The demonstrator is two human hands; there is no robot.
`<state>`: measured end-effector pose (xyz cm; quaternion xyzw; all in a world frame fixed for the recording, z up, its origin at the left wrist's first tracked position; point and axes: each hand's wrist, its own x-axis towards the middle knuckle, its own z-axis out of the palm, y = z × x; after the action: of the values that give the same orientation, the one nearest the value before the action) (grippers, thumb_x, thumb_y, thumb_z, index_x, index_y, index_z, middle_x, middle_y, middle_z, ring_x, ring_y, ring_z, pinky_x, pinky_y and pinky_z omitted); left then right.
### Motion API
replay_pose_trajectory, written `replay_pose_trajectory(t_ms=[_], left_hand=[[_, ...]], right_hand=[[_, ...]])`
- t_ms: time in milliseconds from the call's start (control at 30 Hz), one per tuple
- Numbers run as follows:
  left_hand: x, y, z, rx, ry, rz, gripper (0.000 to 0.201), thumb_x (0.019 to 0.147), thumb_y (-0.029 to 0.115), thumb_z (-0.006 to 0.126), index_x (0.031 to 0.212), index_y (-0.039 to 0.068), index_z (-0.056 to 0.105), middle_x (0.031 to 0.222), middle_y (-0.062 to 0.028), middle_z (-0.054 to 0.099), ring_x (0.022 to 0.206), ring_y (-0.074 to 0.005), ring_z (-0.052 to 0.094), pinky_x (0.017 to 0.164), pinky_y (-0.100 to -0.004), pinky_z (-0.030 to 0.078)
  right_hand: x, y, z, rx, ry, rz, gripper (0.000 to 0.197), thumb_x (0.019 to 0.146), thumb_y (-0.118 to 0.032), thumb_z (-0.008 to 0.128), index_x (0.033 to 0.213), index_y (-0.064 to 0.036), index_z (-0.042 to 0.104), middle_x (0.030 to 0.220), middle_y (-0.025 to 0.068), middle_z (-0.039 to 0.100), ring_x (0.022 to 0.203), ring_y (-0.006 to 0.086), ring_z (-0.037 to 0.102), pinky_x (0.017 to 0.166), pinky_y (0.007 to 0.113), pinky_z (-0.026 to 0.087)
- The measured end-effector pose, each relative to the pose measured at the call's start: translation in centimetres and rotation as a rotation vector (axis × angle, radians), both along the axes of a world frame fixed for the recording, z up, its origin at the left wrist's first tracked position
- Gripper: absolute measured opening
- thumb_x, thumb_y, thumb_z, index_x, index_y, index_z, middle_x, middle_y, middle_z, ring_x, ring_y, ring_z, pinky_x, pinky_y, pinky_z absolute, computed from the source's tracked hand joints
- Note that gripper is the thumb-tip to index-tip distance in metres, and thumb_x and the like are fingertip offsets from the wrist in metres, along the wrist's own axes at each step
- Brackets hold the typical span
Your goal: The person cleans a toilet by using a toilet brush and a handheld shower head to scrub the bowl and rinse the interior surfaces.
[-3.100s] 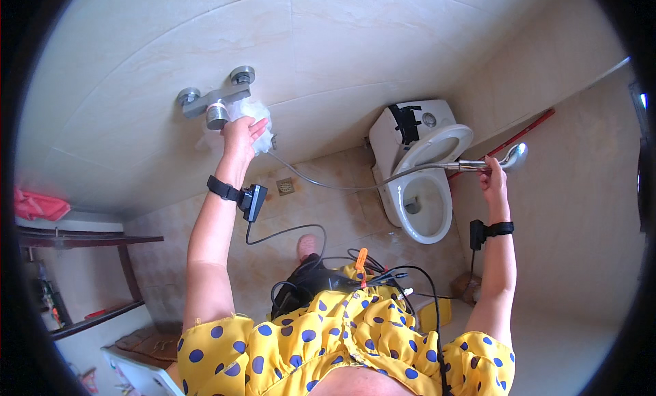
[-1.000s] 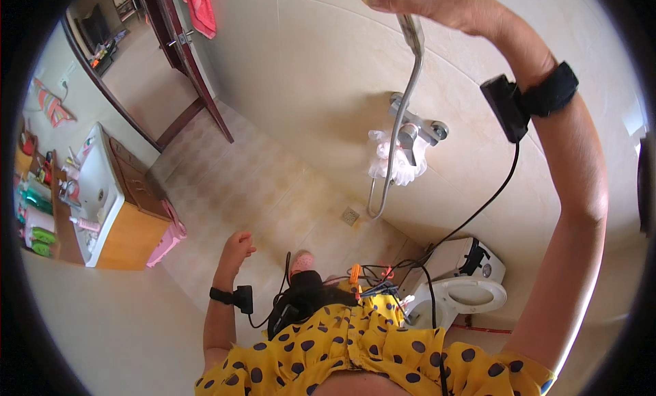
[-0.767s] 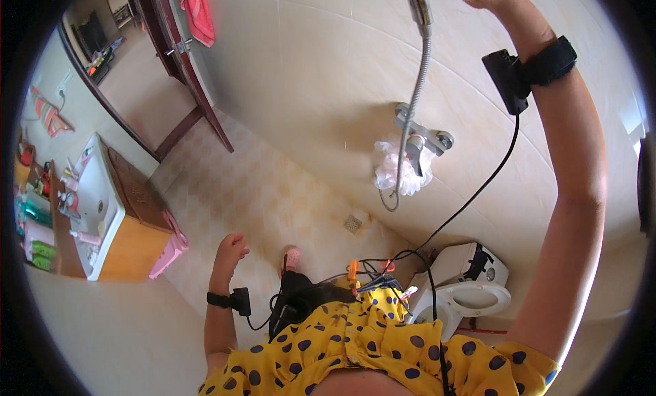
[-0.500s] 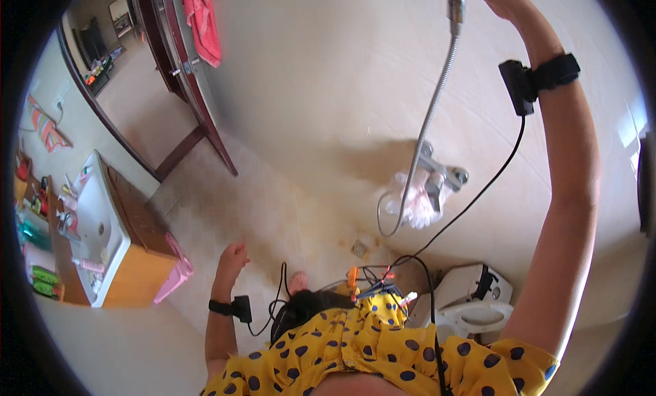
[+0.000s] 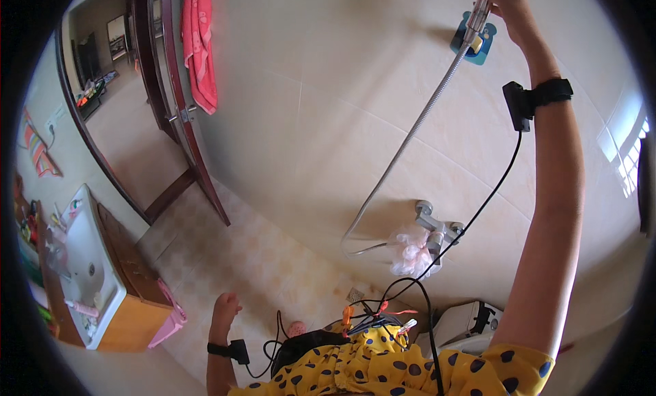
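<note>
High at the upper right, my right hand point(image 5: 509, 10) is closed round the handle of a shower head point(image 5: 480, 17), whose top is cut off by the picture edge. Its metal hose point(image 5: 424, 116) loops down to the mixer tap point(image 5: 437, 225) on the wall. A pale pink bath puff point(image 5: 411, 251) hangs at the tap. Behind the handle, a blue wall holder point(image 5: 486, 44) with a yellowish piece shows. My left hand point(image 5: 226, 308) hangs low on the left with curled fingers, nothing visible in it, apart from everything around.
A white washbasin point(image 5: 92, 266) on a wooden cabinet stands at the left, with a pink basin point(image 5: 167, 317) beside it. An open door point(image 5: 195, 143) and red towel point(image 5: 198, 51) are behind. A toilet point(image 5: 465, 328) stands lower right. Black cables point(image 5: 488, 198) run from my wrist straps.
The view has tilted upward, so the scene sits lower in the picture. More of my right hand and the shower handle shows, and the blue wall holder has come into view.
</note>
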<state>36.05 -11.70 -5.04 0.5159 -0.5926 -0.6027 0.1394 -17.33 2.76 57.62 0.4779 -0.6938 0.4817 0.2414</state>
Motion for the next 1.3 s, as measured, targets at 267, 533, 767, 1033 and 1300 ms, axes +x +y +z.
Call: replay_pose_trajectory(t_ms=[267,533,767,1033,1300], left_hand=[[0.8,-0.1,-0.8,0.020,-0.018,-0.010,0.036,0.087,0.020,0.055,0.115,-0.003,0.053,0.097,-0.0105,0.059,0.076,-0.0205,0.065,0.064,-0.0282,0.050],[2.0,1.0,-1.9,0.016,-0.008,-0.014,0.034,0.088,0.021,0.055,0.113,-0.003,0.054,0.094,-0.0093,0.059,0.076,-0.0204,0.065,0.064,-0.0279,0.050],[2.9,1.7,-1.5,-0.045,0.006,-0.058,0.035,0.089,0.021,0.054,0.113,-0.005,0.054,0.093,-0.0092,0.059,0.078,-0.0200,0.065,0.065,-0.0274,0.050],[1.7,2.0,-0.2,-0.004,-0.062,-0.126,0.038,0.089,0.022,0.055,0.117,-0.003,0.053,0.097,-0.0089,0.058,0.080,-0.0207,0.065,0.069,-0.0270,0.050],[2.5,2.6,-0.2,0.019,-0.067,-0.100,0.035,0.089,0.022,0.055,0.115,-0.003,0.054,0.098,-0.0079,0.058,0.082,-0.0211,0.065,0.070,-0.0280,0.050]], right_hand=[[-0.1,0.6,0.5,-0.021,-0.041,0.200,0.020,0.086,-0.012,0.061,0.102,-0.0062,0.051,0.088,0.0046,0.056,0.085,0.0178,0.061,0.069,0.034,0.051],[0.8,1.8,-0.6,0.070,-0.117,0.364,0.029,0.087,-0.009,0.061,0.113,-0.0018,0.050,0.097,0.0088,0.059,0.093,0.0200,0.061,0.077,0.036,0.052],[0.0,2.4,-2.8,0.062,-0.046,0.442,0.026,0.090,-0.018,0.059,0.111,-0.0041,0.052,0.098,0.0045,0.059,0.096,0.0180,0.059,0.080,0.034,0.050],[0.3,2.5,-3.2,0.172,0.056,0.496,0.029,0.093,-0.021,0.055,0.116,-0.0032,0.052,0.103,0.0041,0.055,0.099,0.0127,0.053,0.085,0.031,0.046],[1.2,3.0,-4.5,0.063,0.084,0.267,0.014,0.081,-0.001,0.060,0.094,-0.0058,0.056,0.087,0.0013,0.056,0.082,0.0128,0.053,0.073,0.028,0.041]])
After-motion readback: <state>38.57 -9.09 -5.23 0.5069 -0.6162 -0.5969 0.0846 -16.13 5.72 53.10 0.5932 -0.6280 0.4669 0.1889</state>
